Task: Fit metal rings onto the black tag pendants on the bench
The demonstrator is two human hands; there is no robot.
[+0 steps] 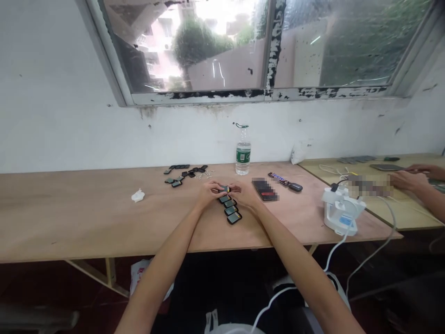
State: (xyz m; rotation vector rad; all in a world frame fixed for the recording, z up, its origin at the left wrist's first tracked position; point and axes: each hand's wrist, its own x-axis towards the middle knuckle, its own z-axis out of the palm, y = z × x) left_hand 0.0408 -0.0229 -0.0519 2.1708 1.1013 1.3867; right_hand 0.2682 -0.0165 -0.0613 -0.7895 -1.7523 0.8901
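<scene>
Between the fingertips of both hands is a small black-framed display piece (pixel 225 189), above the table. My left hand (pixel 209 193) pinches its left side, and my right hand (pixel 242 194) closes on its right side. Just below them, several matching pieces with grey-green faces lie in a slanting row, the nearest display piece (pixel 234 218) closest to the table's front edge. Further back to the left are more black pieces (pixel 177 183), some with grey faces, beside a scatter of tiny white parts (pixel 204 176). Fingers cover much of the held piece.
A water bottle (pixel 243 155) stands near the wall. To the right lie a dark phone (pixel 264 189), a candy bar wrapper (pixel 278 178) and a black oval object (pixel 295 187). A white power strip (pixel 340 213) trails cables. Crumpled tissue (pixel 138 195) lies left; another person's hands (pixel 412 178) work far right.
</scene>
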